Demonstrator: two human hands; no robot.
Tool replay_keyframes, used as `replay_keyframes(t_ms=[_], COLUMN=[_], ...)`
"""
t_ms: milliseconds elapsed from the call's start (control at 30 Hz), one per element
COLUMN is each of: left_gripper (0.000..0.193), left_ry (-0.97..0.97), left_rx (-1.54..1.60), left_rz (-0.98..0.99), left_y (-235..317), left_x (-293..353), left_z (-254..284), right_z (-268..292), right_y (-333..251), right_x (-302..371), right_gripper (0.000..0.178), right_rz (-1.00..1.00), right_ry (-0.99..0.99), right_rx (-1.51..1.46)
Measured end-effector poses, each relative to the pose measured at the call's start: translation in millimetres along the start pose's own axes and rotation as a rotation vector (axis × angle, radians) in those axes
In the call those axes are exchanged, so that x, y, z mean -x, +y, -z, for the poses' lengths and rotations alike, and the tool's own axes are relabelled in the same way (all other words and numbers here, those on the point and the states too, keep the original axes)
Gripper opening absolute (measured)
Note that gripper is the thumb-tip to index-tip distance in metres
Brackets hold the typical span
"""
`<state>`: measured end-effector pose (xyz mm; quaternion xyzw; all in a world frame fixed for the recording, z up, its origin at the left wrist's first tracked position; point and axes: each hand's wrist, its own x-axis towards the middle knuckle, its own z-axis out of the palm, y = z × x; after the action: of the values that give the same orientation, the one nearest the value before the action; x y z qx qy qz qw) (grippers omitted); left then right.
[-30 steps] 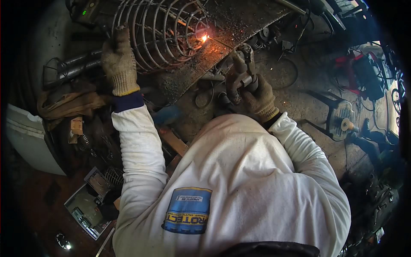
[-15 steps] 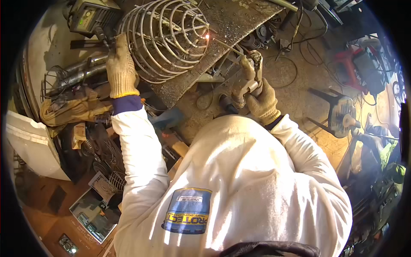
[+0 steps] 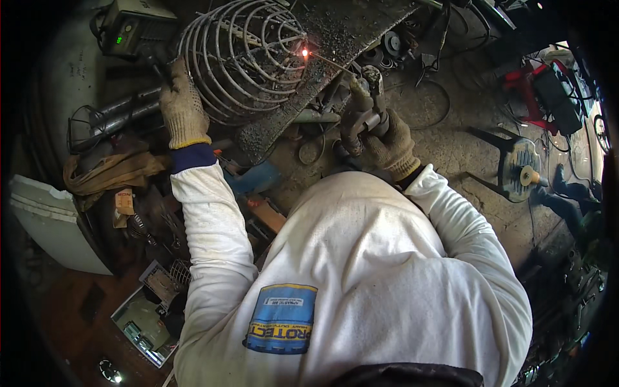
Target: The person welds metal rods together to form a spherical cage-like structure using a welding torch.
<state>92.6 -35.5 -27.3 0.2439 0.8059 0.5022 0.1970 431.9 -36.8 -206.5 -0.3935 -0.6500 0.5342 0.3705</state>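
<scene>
Left: your left grip (image 3: 185, 109) at the domed wire cage (image 3: 242, 59), its closure indiscernible. Centre: the cage on the counter (image 3: 361, 32), apparently mid-weld. Right: your right grip (image 3: 390, 145) clamped round the electrode holder (image 3: 366, 103); next, feed the electrode (image 3: 332, 63) steadily.

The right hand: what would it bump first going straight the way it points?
Probably the wire cage: the right hand grips a holder whose thin rod leads there. Depth is unclear, though.

Metal wkshp: welding m/c (image 3: 138, 29), gritty bench (image 3: 354, 29), rod (image 3: 331, 62) w/ glowing tip, metal pipes (image 3: 129, 106) & misc. parts.
</scene>
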Motion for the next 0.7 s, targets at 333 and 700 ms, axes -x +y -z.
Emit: replay_keyframes(t_ms=[333,700], left_gripper=[0.079,0.065], left_ry=[0.035,0.014], left_rx=[-0.03,-0.428], left_rz=[-0.009,-0.297], left_y=[-2.7,-19.9], left_x=[-2.0,-11.7], left_z=[-0.8,8.8], right_z=[-3.6,-7.7], right_y=[-0.5,9.1], right_x=[-4.2,-5.0], right_gripper=[0.045,0.031], right_rz=[0.019,0.159], right_ry=[0.0,-0.069], right_rx=[0.021,0.179])
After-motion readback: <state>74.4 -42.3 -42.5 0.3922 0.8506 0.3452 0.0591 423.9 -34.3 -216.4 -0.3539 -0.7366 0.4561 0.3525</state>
